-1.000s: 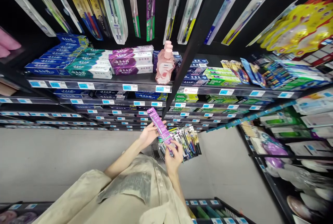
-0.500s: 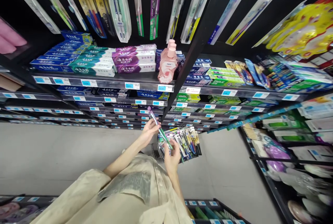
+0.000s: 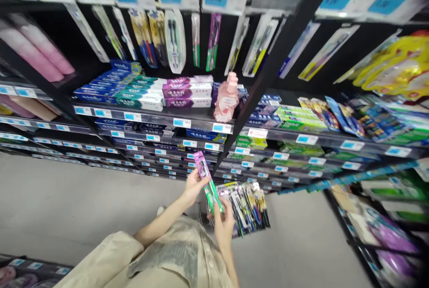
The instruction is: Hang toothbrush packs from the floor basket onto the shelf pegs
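Note:
A packaged toothbrush [image 3: 204, 176], purple at the top and green at the bottom, is held slantwise in front of me. My left hand [image 3: 195, 185] pinches its edge near the middle. Lower down, my right hand [image 3: 224, 222] grips the green end between thumb and fingers. Just beyond my right hand sits a pile of packaged toothbrushes [image 3: 250, 207], laid in a container that is mostly hidden under them. A similar purple and green toothbrush pack [image 3: 213, 42] hangs on the rack ahead.
Toothpaste boxes [image 3: 187, 91] line the shelf ahead, beside pink bottles [image 3: 227, 100]. More toothbrush packs [image 3: 174, 40] hang above them. A dark upright post [image 3: 258, 87] divides the shelving. Another shelf [image 3: 355, 239] stands on the right, and grey floor [image 3: 100, 203] lies below.
My view has tilted up, so price labels now show at the top. The toothbrush pack has turned in my hands, and its broad face is now visible.

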The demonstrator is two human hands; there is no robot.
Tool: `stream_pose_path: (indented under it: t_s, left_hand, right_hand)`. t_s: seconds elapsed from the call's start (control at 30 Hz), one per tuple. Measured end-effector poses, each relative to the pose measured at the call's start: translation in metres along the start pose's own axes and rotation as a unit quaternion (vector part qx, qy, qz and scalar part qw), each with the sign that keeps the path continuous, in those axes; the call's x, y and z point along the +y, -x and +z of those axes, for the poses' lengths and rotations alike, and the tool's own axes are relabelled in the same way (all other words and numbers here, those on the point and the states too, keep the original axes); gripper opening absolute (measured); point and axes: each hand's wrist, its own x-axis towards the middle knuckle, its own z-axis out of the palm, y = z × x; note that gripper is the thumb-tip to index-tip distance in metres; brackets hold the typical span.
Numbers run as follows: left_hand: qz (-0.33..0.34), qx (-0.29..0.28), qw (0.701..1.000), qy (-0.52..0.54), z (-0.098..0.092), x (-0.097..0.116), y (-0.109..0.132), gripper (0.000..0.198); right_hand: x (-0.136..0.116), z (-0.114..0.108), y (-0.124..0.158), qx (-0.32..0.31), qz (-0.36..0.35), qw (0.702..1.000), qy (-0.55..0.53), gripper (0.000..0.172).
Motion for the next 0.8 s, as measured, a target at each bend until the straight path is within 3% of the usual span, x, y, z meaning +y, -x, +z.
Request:
stream_pose_path:
  t_s: [0.2, 0.37, 0.5, 0.63, 0.8]
  left_hand:
    - [0.042, -0.008, 0.999, -0.015, 0.001, -0.006, -0.004, 0.056]
    - [0.058, -0.039, 0.996, -0.053, -0.002, -0.003, -0.009, 0.051]
    - [0.080, -0.007, 0.994, -0.079, -0.004, 0.000, -0.013, 0.059]
    - [0.118, 0.044, 0.991, -0.053, -0.003, 0.017, -0.019, 0.064]
    - [0.107, 0.013, 0.994, -0.030, 0.004, 0.055, -0.023, 0.046]
  right_hand:
    - [0.020, 0.009, -0.003, 0.034, -0.009, 0.999, -0.022, 0.061]
    - [0.031, 0.022, -0.006, 0.027, -0.023, 0.999, -0.025, 0.067]
    - [0.036, 0.029, -0.002, -0.001, -0.047, 0.999, -0.007, 0.068]
    - [0.037, 0.035, 0.003, -0.014, -0.074, 0.997, 0.001, 0.066]
    - [0.032, 0.030, 0.002, -0.015, -0.063, 0.998, -0.004, 0.062]
